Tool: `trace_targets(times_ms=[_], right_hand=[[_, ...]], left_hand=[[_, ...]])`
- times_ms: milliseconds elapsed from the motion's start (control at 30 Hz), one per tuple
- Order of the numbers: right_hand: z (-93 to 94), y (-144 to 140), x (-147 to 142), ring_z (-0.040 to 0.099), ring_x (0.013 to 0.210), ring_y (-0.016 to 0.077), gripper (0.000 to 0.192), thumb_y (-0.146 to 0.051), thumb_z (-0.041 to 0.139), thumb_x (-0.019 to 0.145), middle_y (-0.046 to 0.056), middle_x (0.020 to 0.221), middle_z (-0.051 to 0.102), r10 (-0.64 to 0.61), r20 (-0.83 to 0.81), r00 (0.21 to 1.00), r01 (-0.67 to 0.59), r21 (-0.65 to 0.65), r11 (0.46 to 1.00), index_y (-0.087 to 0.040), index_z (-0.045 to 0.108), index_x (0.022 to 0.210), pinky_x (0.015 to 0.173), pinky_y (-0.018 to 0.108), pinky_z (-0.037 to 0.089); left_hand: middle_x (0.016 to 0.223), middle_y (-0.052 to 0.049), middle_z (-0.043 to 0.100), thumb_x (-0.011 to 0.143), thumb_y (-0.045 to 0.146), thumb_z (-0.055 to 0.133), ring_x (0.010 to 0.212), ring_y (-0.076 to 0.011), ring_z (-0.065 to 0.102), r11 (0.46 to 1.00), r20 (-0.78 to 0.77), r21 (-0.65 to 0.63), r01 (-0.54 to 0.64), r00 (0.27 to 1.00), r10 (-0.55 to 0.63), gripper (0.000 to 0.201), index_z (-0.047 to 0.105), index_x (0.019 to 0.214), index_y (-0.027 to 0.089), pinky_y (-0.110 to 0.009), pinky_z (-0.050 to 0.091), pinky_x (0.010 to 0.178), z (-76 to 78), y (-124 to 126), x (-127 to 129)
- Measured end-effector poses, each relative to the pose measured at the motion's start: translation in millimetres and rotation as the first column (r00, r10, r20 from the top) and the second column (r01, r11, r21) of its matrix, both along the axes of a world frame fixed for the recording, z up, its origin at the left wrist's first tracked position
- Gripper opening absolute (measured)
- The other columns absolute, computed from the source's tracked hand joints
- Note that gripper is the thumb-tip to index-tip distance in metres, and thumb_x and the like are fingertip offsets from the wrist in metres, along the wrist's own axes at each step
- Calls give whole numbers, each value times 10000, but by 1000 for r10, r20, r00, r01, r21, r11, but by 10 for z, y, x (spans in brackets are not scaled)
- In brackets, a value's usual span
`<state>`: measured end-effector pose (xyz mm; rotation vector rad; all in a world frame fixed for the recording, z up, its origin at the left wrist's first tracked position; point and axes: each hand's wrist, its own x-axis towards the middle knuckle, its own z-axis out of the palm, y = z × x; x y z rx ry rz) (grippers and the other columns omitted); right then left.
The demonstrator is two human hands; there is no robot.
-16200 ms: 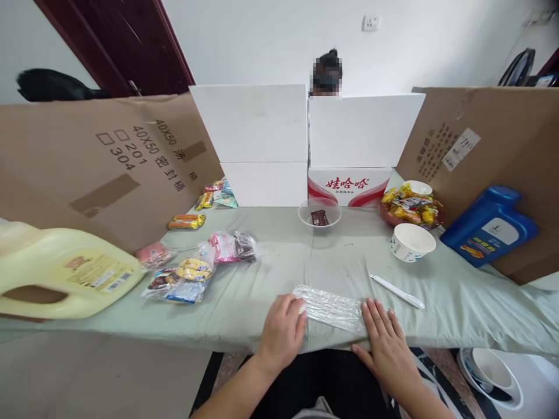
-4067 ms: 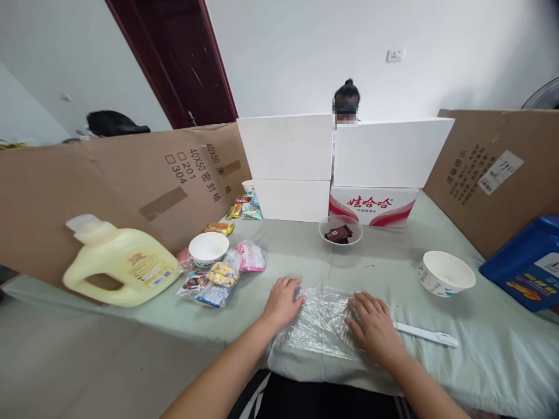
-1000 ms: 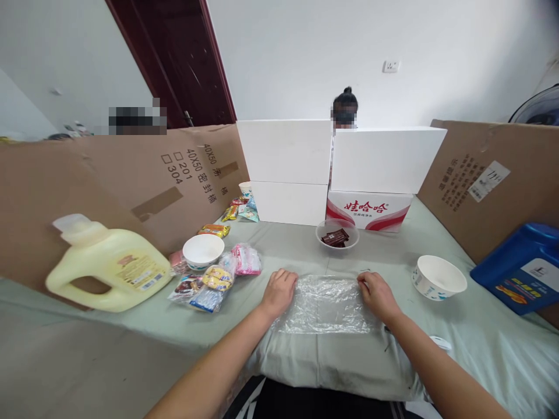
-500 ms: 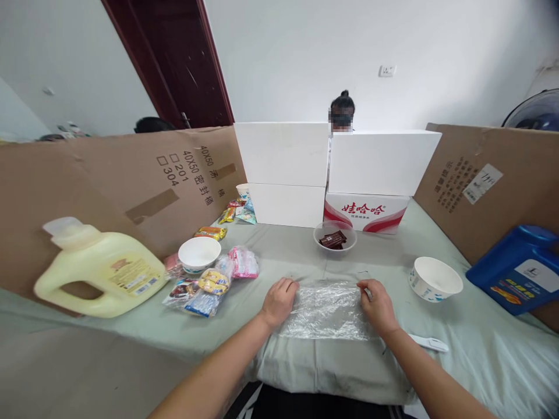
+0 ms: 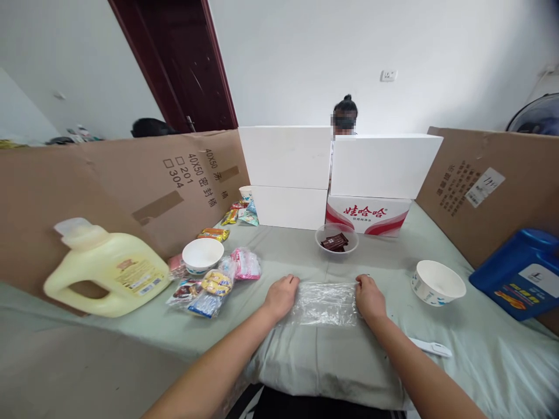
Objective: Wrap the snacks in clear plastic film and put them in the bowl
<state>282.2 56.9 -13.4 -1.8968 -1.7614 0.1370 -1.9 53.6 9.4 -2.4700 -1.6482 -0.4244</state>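
Observation:
A clear, crinkled plastic bag (image 5: 325,304) lies flat on the green cloth between my hands. My left hand (image 5: 282,297) is closed on its left edge near the far corner, with the fingers pinched together. At the opposite edge my right hand (image 5: 370,298) also pinches the plastic, its fingers curled in. Just beyond the bag stands a clear plastic bowl (image 5: 321,249) with dark brown wrapped packets (image 5: 335,242) in it. A white utility knife (image 5: 432,347) rests beside my right forearm, which partly covers it.
At left are a yellow jug (image 5: 107,273), a white paper bowl (image 5: 202,254) and several snack packets (image 5: 217,282). Another paper bowl (image 5: 438,283) and a blue jug (image 5: 517,273) stand at right. White boxes (image 5: 288,157) and cardboard panels (image 5: 170,186) wall the table; a person sits behind.
The plastic's near edge lies farther from me, so it looks shorter front to back. My right hand has shifted slightly left. The whole view has moved a little.

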Motion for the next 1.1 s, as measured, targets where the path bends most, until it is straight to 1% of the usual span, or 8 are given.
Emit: trace_targets(times_ms=[167,300,400,633,733,867,1000,1100], right_hand=[[26,-34,-96,630,711,160,283,-120,360,899,102,1074,598,1,140,990,12,-92,996,-199,558,1084,628,285,397],[61,-86,-110,634,666,162,306,-106,338,909,112,1078,579,27,240,970,2,-118,993,-196,544,1116,613,295,402],[161,-126,27,638,683,191,330,-65,334,885,140,1053,582,52,310,949,-20,-106,994,-164,561,1103,629,319,424],[328,-389,47,437,1267,301,343,-202,454,901,156,1327,537,264,417,870,-276,-32,961,-178,581,1218,1045,468,309],[123,-663,-134,301,1384,292,531,-434,457,919,90,1472,425,466,395,792,-470,-93,878,-229,431,1409,1099,487,257],[-156,-1080,-102,194,1427,342,679,-575,419,908,100,1535,304,479,351,805,-474,-105,874,-232,306,1483,1099,575,227],[-200,-1378,105,183,1432,344,755,-584,480,881,88,1548,268,506,325,799,-505,-95,858,-258,219,1509,1104,591,235],[-161,-1515,221,285,1403,311,722,-523,527,879,70,1527,326,547,290,785,-546,-92,833,-272,256,1499,1105,527,304]], left_hand=[[944,-131,617,830,11,416,923,-275,573,999,-8,-29,39,999,-40,255,607,916,157,-417,435,809,205,-31,267],[1148,-92,630,876,208,539,1107,-258,540,961,-3,-97,257,966,-259,223,619,1085,202,-396,400,952,180,-172,651],[1468,-85,423,883,498,543,1365,-320,327,898,40,-186,399,916,-399,575,434,1380,230,-491,245,1109,35,-261,757],[1572,-80,228,909,599,426,1458,-329,86,862,73,-297,411,910,-408,697,249,1493,262,-584,89,1145,-58,-290,718],[1570,-81,235,886,617,463,1458,-307,113,858,75,-286,427,903,-424,733,249,1494,266,-558,110,1154,-14,-315,576],[1553,-93,277,876,563,529,1447,-299,176,903,31,-269,335,940,-339,679,328,1462,285,-553,155,1145,-5,-346,-10],[1484,-153,390,934,390,470,1401,-323,288,977,57,-158,141,989,-133,500,448,1387,179,-549,264,1108,28,-483,-542],[1359,-136,524,898,345,518,1315,-302,413,973,133,-76,220,969,-209,393,555,1254,181,-498,338,1089,72,-742,-617]])
